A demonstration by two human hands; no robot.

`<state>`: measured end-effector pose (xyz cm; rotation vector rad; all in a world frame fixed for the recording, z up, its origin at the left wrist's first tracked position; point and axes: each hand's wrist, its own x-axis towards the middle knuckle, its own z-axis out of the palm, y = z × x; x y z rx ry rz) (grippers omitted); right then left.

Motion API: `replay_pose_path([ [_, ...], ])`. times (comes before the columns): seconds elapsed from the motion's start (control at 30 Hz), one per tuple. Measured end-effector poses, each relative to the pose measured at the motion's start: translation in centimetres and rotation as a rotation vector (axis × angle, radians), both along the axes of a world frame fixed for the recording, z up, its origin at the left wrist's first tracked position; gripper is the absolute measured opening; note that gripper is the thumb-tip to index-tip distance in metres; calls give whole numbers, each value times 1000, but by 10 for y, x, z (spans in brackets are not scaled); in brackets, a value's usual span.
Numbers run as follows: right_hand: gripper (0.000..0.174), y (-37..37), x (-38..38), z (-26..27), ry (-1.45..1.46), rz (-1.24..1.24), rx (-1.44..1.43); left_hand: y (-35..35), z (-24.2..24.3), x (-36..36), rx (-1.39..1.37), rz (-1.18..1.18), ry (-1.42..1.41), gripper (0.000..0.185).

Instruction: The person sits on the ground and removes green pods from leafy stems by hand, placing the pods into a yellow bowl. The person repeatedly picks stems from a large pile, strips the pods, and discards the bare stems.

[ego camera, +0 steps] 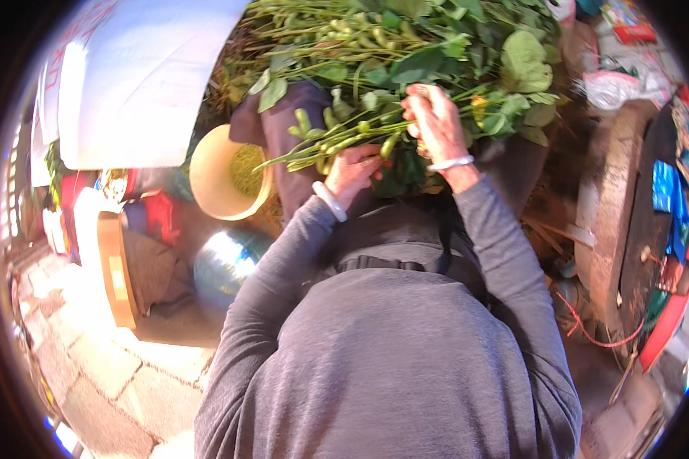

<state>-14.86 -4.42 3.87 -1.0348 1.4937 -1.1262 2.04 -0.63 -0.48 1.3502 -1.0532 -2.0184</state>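
A bundle of green bean stalks with pods [344, 137], apparently soybean plants, lies across my lap. My left hand [353, 172] is curled at the bundle's underside, close to a hanging pod. Farther up the stems, nearer the leafy end, my right hand [439, 123] has its fingers bent around them; the fingertips are partly hidden. Each wrist wears a pale bangle. Beyond my knees a large heap of leafy bean plants [390, 46] fills the top of the view. Left of my lap a tilted cream-coloured bucket [221, 178] holds a mass of small yellow-green pieces, perhaps shelled beans [248, 169].
A large white panel [143, 80] stands at upper left. Below it are an open cardboard box [115, 269] and a shiny rounded object [227, 261] near my left elbow. A thick wooden-edged slab [606, 218] and a blue plastic bag [672, 201] are at right. Paving [103, 356] shows lower left.
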Motion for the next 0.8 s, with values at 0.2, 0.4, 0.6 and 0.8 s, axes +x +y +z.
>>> replay_pose_path([
  [0.2, 20, 10, 16, -4, 372, 261, -291, 16, 13, -1, 108, 100, 107, 26],
  [0.4, 15, 7, 29, 0, 644, 288, -452, 17, 22, 1, 148, 141, 238, 17],
  [0.6, 20, 19, 52, 12, 898, 548, -702, 23, -1, 1, 143, 285, 176, 9],
  [0.8, 21, 24, 44, 18, 872, 433, -709, 15, 12, 3, 262, 420, 468, 8],
])
